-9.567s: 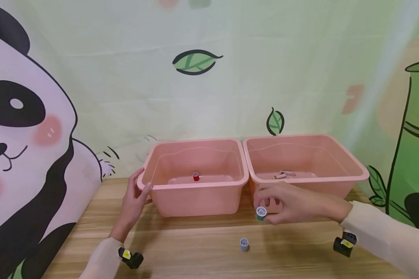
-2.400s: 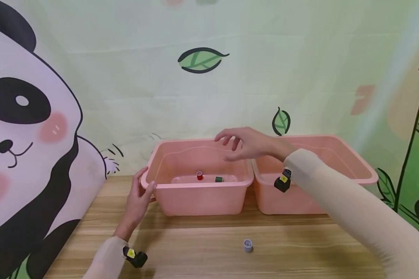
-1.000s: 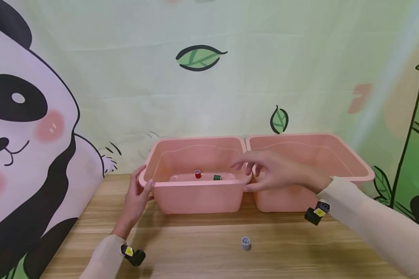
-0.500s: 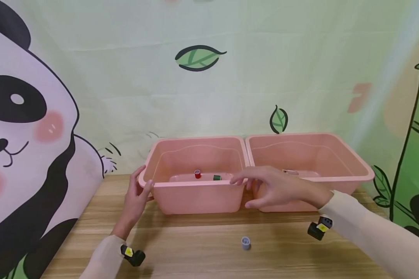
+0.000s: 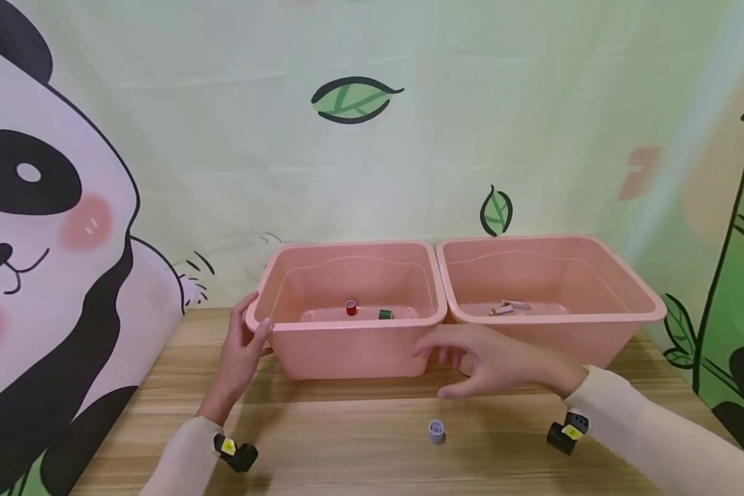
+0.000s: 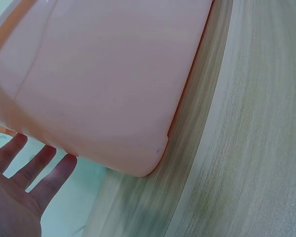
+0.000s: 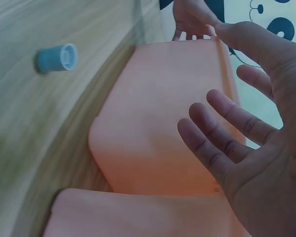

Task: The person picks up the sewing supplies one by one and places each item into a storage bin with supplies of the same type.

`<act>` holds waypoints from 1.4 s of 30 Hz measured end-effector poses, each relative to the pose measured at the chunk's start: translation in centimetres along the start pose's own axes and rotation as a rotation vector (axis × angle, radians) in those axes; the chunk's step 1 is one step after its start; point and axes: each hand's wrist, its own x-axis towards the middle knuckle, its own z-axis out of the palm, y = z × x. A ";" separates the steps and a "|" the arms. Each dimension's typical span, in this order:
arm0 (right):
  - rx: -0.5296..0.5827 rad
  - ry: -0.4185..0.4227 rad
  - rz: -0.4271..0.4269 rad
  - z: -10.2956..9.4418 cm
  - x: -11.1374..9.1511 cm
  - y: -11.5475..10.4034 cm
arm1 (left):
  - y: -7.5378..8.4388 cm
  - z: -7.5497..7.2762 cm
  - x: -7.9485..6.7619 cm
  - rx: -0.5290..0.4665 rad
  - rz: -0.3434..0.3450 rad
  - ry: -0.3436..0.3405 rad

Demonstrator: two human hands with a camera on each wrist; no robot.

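My left hand (image 5: 238, 362) holds the corner of the left pink bin (image 5: 353, 355), thumb at the front rim and fingers against the side. In the left wrist view, three fingertips (image 6: 64, 165) touch its wall. My right hand (image 5: 492, 358) hangs before the gap between the bins with spread fingers and nothing in them. Below and left of it, a small light-blue cylinder (image 5: 436, 432) with a hollow, ringed end stands on the table. Inside the left bin are a red cylinder (image 5: 350, 308), upright, and a green one (image 5: 385, 314) on its side.
Close beside the left bin stands a second pink bin (image 5: 552, 320), with small pale narrow pieces (image 5: 501, 311) on its floor. Both bins stand at the back of the wooden table (image 5: 347, 441), before a printed cloth backdrop (image 5: 254, 158).
The right hand held the green cylinder at first; it now lies in the left bin. Having let go, that hand has drawn back and lowered toward the table. The left hand stays put.
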 end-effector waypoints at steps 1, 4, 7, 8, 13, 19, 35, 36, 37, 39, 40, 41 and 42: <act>-0.001 -0.002 0.005 0.2 -0.1 0.2 | 0.0 0.0 0.0 0.001 -0.002 0.000; -0.014 -0.007 0.006 0.9 -0.3 0.9 | 0.0 0.0 0.0 0.007 -0.008 -0.001; -0.028 -0.016 -0.011 1.5 -0.4 1.7 | -0.1 0.0 0.0 0.005 -0.012 -0.002; -0.029 -0.019 -0.014 1.8 -0.5 2.0 | -0.1 0.0 0.0 0.003 -0.011 -0.001; -0.013 -0.026 0.018 2.8 -0.8 3.2 | -0.1 -0.1 0.1 -0.007 -0.009 0.002; 0.015 -0.046 0.045 3.9 -1.1 4.2 | 0.0 0.0 0.1 0.004 -0.016 -0.002; 0.026 -0.104 0.060 6.8 -1.3 5.6 | 0.0 0.0 0.1 0.003 -0.015 -0.009; 0.027 -0.106 0.068 6.9 -1.3 5.6 | 0.0 0.0 0.1 0.004 -0.016 -0.009; 0.029 -0.108 0.078 7.0 -1.4 5.6 | 0.0 0.0 0.1 0.005 -0.016 -0.008; 0.010 -0.112 0.076 7.3 -1.4 5.6 | 0.0 0.0 0.1 0.003 -0.013 -0.006; 0.006 -0.118 0.081 7.5 -1.4 5.6 | 0.0 -0.1 0.1 0.003 -0.012 -0.005; -0.003 -0.124 0.083 7.6 -1.4 5.6 | 0.0 -0.1 0.1 0.003 -0.011 -0.005; -0.015 -0.130 0.082 7.8 -1.4 5.7 | -0.1 -0.1 0.1 0.004 -0.010 -0.005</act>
